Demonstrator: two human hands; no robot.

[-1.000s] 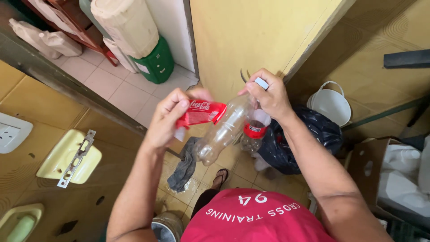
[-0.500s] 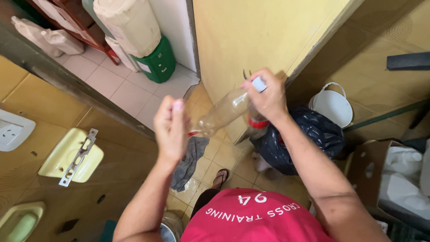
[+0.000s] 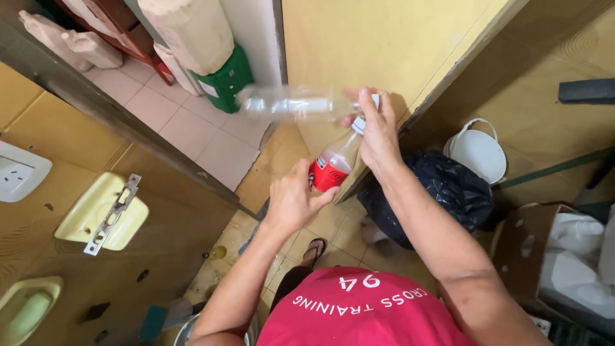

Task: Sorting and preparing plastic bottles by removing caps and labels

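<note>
On the far left, a pale yellow ceramic soap dish [image 3: 96,221] is lying on the yellowish tiles. Further right, a green plastic container [image 3: 225,80] is standing on the white floor. The left hand [image 3: 291,200] is gripping the red-labelled base of a small clear plastic bottle [image 3: 333,165]. The right hand [image 3: 378,131] is clamping that bottle's neck together with a blurred, unlabelled clear plastic bottle [image 3: 288,104] pointing leftward. Right of them, a black plastic bag [image 3: 442,192] and a white bucket [image 3: 477,154] are sitting.
</note>
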